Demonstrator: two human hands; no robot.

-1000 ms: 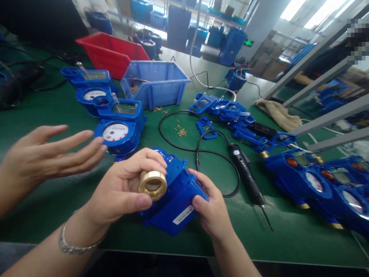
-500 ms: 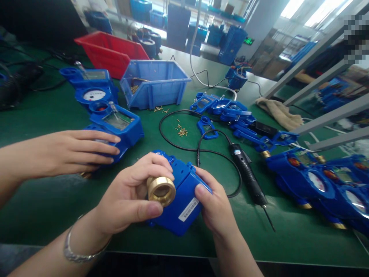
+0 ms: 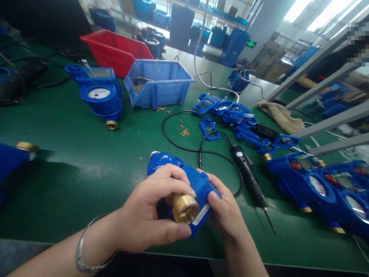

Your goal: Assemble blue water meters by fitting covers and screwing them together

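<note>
A blue water meter (image 3: 184, 181) with a threaded brass end (image 3: 184, 207) rests in both my hands, low over the green table (image 3: 72, 169). My left hand (image 3: 150, 215), with a silver bracelet on its wrist, wraps round the meter's brass end from the left. My right hand (image 3: 226, 215) grips the meter's box-shaped side, thumb by a white label. A black electric screwdriver (image 3: 249, 179) with a looped cable lies just to the right of my hands.
Another blue meter (image 3: 99, 96) stands at the back left, with a red bin (image 3: 115, 50) and a blue bin (image 3: 160, 86) of screws behind. Loose brass screws (image 3: 183, 131), blue covers (image 3: 227, 111) and several meters (image 3: 317, 184) lie to the right. A meter (image 3: 14, 157) leaves at the left edge.
Another person's hand took the second meter from the left of the table and carried it off to the left edge. I have turned my meter, so its brass end points toward me.
</note>
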